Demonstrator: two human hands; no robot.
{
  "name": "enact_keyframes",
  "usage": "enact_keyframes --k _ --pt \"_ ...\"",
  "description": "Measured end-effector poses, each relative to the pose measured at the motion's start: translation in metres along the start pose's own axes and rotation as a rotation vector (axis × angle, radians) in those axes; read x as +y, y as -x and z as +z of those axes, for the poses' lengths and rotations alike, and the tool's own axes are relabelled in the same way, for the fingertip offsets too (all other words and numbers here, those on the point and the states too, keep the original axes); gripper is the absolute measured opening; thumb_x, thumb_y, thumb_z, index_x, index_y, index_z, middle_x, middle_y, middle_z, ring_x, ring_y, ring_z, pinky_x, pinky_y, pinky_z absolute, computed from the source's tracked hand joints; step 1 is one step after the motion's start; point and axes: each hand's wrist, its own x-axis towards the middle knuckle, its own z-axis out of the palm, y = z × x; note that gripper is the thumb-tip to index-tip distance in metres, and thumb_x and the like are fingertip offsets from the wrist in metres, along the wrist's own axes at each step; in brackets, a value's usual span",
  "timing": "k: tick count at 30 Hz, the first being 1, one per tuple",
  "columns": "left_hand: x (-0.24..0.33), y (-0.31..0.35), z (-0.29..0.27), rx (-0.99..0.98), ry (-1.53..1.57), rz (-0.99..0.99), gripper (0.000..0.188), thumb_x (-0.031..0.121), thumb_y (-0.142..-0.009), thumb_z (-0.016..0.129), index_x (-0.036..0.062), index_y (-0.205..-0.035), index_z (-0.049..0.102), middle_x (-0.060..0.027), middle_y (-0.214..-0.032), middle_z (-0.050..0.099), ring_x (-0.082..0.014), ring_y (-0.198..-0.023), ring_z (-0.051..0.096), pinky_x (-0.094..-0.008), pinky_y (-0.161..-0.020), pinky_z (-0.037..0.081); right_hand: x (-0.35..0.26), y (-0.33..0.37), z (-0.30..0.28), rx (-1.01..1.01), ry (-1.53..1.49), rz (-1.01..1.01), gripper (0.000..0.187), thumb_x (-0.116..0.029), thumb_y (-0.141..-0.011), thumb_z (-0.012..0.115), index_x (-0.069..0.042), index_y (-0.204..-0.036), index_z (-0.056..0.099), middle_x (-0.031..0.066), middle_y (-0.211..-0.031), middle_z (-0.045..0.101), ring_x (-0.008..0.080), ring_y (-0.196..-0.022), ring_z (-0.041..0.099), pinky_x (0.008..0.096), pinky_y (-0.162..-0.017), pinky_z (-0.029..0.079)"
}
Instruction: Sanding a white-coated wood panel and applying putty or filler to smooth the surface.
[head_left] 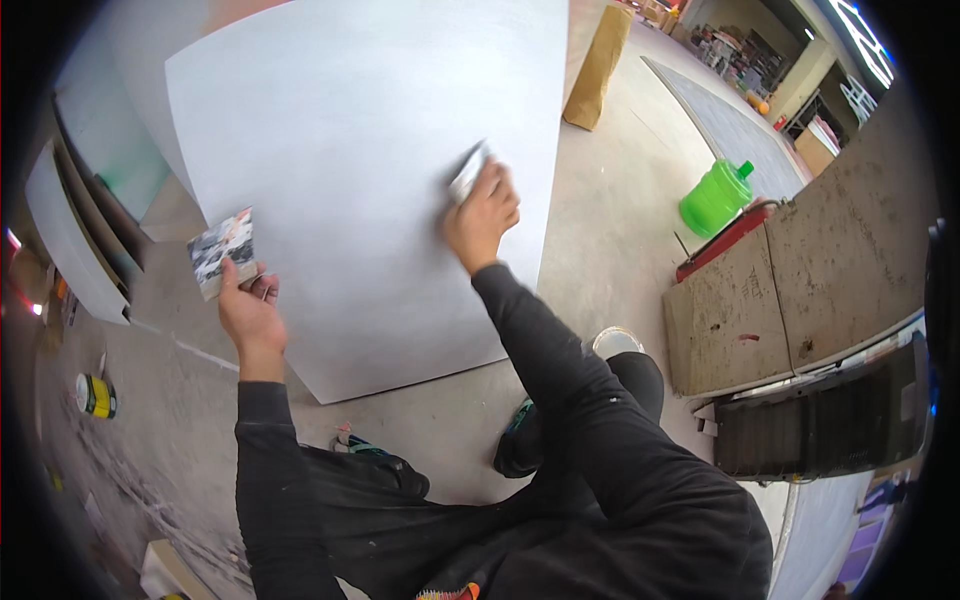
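Observation:
A large white panel (380,130) leans upright before me. My left hand (254,308) is closed round the lower edge of a small rectangular piece (224,244) mottled in black, white and orange, thumb on its face, beside the panel's left edge. Against the panel's right half, my right hand (482,218) grips a small flat pale-grey piece (469,172). That hand is slightly smeared by motion, and the piece's exact kind cannot be made out. Its tip seems to touch the white surface.
A green water jug (716,198) stands on the floor at right, near a large worn box (740,320). A brown paper-wrapped board (598,70) stands behind the panel. A white round lid or bucket (617,342) is by my knee; a yellow-black can (97,396) lies left.

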Motion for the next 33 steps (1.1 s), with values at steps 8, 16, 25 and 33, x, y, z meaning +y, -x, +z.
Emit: enact_keyframes --k 8,16,25,33 --pt "-0.002 -0.001 -0.006 0.053 -0.03 0.008 0.034 0.043 -0.093 0.059 0.0098 -0.1 0.06 -0.0004 -0.083 0.056 -0.0103 -0.072 0.047 -0.0295 -0.076 0.043 -0.053 0.094 0.013 -0.345 0.001 -0.398 0.064 -0.019 -0.089 0.048 -0.014 -0.15 0.03 0.0245 -0.144 0.033 0.04 -0.13 0.036 0.0611 -0.096 0.029" --pt "0.017 0.01 -0.02 -0.01 -0.044 0.038 0.031 0.043 -0.093 0.06 0.0123 -0.098 0.06 0.0008 -0.082 0.056 -0.0081 -0.071 0.048 -0.0279 -0.075 0.043 0.022 0.049 0.011 -0.115 0.092 0.408 0.074 -0.032 -0.088 0.059 -0.008 -0.149 0.026 0.0283 -0.14 0.029 0.0467 -0.119 0.037 0.0588 -0.097 0.032" --pt "0.017 -0.009 -0.018 -0.079 -0.081 0.012 0.028 0.039 -0.095 0.059 0.0112 -0.093 0.061 -0.001 -0.078 0.061 -0.0107 -0.07 0.052 -0.03 -0.075 0.045 0.115 0.175 0.034 -0.255 -0.189 1.338 0.081 -0.052 -0.095 0.046 -0.002 -0.15 0.014 0.0356 -0.142 0.027 0.0512 -0.123 0.038 0.0531 -0.105 0.032" --pt "0.068 0.004 -0.073 -0.075 -0.194 0.159 0.032 0.037 -0.096 0.056 0.0053 -0.1 0.06 -0.0044 -0.081 0.061 -0.0155 -0.072 0.051 -0.0307 -0.075 0.043 0.019 0.118 0.015 -0.241 -0.222 0.554 0.078 -0.033 -0.092 0.058 0.0 -0.149 0.017 0.0343 -0.142 0.027 0.0498 -0.128 0.031 0.0571 -0.108 0.022"
